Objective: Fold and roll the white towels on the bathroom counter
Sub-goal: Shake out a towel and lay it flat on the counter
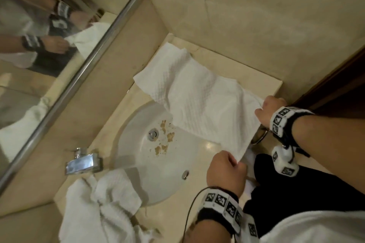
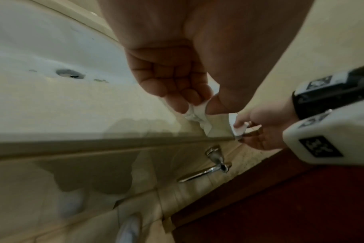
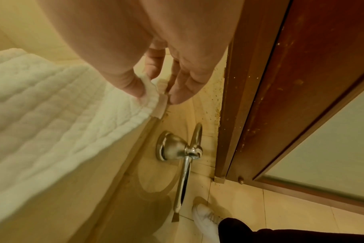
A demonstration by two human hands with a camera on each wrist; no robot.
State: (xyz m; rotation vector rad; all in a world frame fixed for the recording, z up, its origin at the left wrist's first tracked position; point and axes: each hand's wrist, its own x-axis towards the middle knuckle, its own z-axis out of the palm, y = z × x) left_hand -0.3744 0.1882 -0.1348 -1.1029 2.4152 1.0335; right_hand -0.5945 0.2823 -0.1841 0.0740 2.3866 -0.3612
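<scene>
Hands pinch the two near corners of waffle towel (image 1: 199,102), which is spread over counter (image 1: 262,83) beside sink (image 1: 138,156): left hand (image 1: 225,171) at sink rim, right hand (image 1: 270,110) past the counter edge. Crumpled towel (image 1: 98,203) lies beyond the sink.

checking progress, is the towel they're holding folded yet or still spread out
Spread out, not rolled. The held towel lies open across the counter, with the left hand and right hand each pinching a near corner.

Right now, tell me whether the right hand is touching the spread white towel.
Touching. The right wrist view shows the right hand pinching the towel at its corner between thumb and fingertips; the head view agrees.
</scene>
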